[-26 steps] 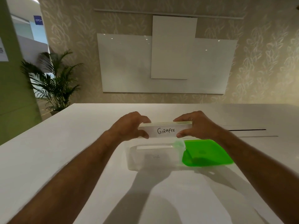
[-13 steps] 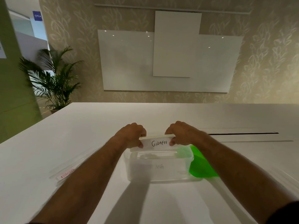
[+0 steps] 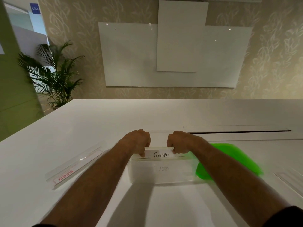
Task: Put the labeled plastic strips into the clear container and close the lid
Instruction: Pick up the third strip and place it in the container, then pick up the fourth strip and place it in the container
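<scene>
— What did we see of the hands?
— We saw the left hand (image 3: 137, 141) and the right hand (image 3: 179, 142) each curled round one end of a strip (image 3: 161, 154) marked "GIRAFEE". They held it level, right at the open top of the container (image 3: 161, 172).
— Was the strip inside yet?
— We could not tell whether it touched the rim. Through the clear front wall we made out faint writing, too blurred for us to read.
— And the lid?
— The green lid (image 3: 229, 159) lay just beside the container, on its right, leaning against it.
— Anything else on the table (image 3: 82, 125)?
— On the left, well apart from the container, we saw more strips (image 3: 72, 167), the nearest with a red label. At the right edge lay other clear strips (image 3: 290, 179). Behind the table we noted a plant (image 3: 52, 76) and whiteboards (image 3: 173, 54).
</scene>
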{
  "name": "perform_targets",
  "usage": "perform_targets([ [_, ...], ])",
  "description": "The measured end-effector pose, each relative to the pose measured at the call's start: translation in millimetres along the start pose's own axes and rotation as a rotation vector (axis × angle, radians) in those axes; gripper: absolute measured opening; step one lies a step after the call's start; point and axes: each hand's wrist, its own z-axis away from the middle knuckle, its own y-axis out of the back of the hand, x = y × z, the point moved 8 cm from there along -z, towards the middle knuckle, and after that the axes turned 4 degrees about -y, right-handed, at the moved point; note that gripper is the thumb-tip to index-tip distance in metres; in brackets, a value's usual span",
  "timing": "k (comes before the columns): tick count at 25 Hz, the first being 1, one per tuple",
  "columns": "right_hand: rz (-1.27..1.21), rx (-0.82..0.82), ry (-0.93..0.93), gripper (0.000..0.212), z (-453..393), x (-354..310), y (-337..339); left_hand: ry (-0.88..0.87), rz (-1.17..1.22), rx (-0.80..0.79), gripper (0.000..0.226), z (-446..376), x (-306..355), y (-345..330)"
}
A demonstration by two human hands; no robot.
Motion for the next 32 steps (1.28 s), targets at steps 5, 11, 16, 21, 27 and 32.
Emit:
perform_targets([
  [5, -0.01, -0.001, 0.003, 0.039, -2, 0, -3, -0.01, -0.055, -0.035, 0.045, 0, 5, -3],
  [11, -0.094, 0.045, -0.015, 0.042, 8, 1, 11, 0.001, -0.068, -0.005, 0.047, 3, 8, 5],
  [16, -0.429, 0.548, -0.06, 0.034, 42, 4, 70, 0.015, -0.017, 0.414, 0.045, 28, 8, 51],
  [21, -0.373, 0.933, -0.125, 0.065, 75, 1, 95, -0.037, -0.066, 0.866, 0.064, 72, 13, 90],
  [27, -0.215, 1.053, -0.226, 0.09, 102, -15, 97, 0.136, -0.202, 0.944, 0.092, 105, 8, 85],
  [32, -0.185, 1.006, -0.289, 0.094, 111, -24, 81, 0.203, -0.201, 0.949, 0.097, 127, 6, 68],
])
